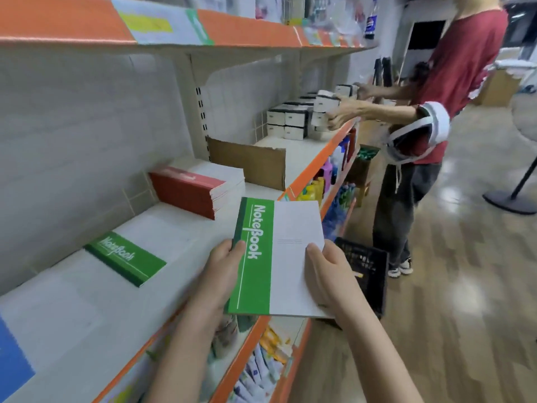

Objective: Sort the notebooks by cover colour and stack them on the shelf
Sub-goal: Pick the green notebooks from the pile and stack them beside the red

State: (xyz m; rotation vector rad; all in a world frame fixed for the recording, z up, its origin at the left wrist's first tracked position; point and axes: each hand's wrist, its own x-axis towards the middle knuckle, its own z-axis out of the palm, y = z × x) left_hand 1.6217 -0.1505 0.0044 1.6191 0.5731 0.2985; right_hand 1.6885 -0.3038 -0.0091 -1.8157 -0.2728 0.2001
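A green-and-white notebook is held flat over the front edge of the white shelf. My left hand grips its green spine side, thumb on the cover. My right hand grips its white right edge, thumb on top. On the shelf lies another green notebook to the left. A thick stack of red notebooks stands further back. A blue notebook shows at the far left edge.
A cardboard divider stands behind the red stack. Another person handles white boxes further along the shelf. A black crate sits on the wooden floor below. Lower shelves hold bottles and packets.
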